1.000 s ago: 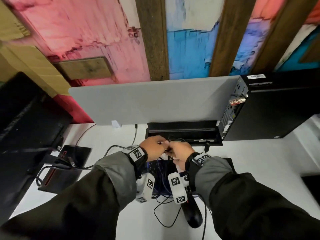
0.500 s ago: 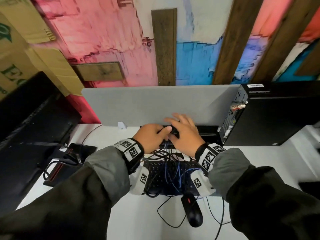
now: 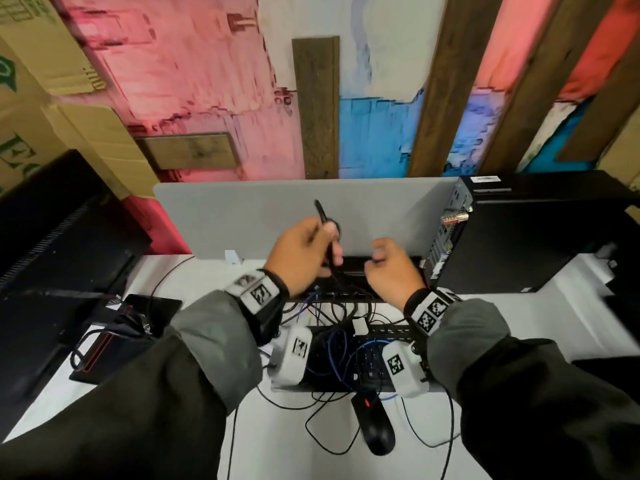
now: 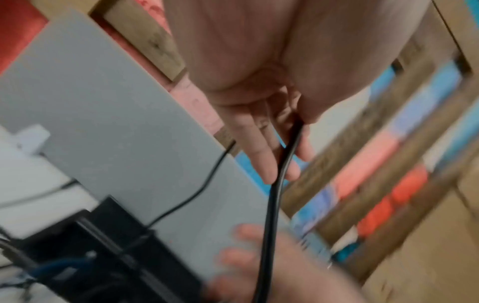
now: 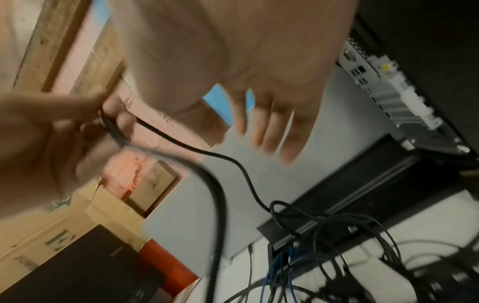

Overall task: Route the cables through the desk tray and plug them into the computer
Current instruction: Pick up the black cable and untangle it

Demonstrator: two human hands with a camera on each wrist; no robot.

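My left hand [image 3: 327, 245] is raised in front of the grey divider and pinches a thick black cable [image 3: 320, 213] between thumb and fingers. The cable [image 4: 272, 205] hangs down from the left hand [image 4: 282, 160] toward the black desk tray [image 3: 356, 270]. My right hand [image 3: 381, 254] hovers over the tray's right part. Its fingers [image 5: 267, 131] are loose and hold nothing. The black computer tower [image 3: 536, 230] stands to the right, its rear ports [image 5: 383, 92] facing the tray [image 5: 362, 188]. A tangle of black and blue cables [image 3: 339, 310] lies in front of the tray.
A grey divider panel [image 3: 259, 216] runs along the desk's back edge. A monitor [image 3: 52, 254] on its stand fills the left side. A keyboard [image 3: 363, 358] and a black mouse [image 3: 374, 424] lie near me under loose cables. Cardboard boxes [image 3: 41, 74] are stacked at the far left.
Both hands rose off the tray. My left hand lifted the black cable up in front of the grey panel, and my right hand let go and shifted right.
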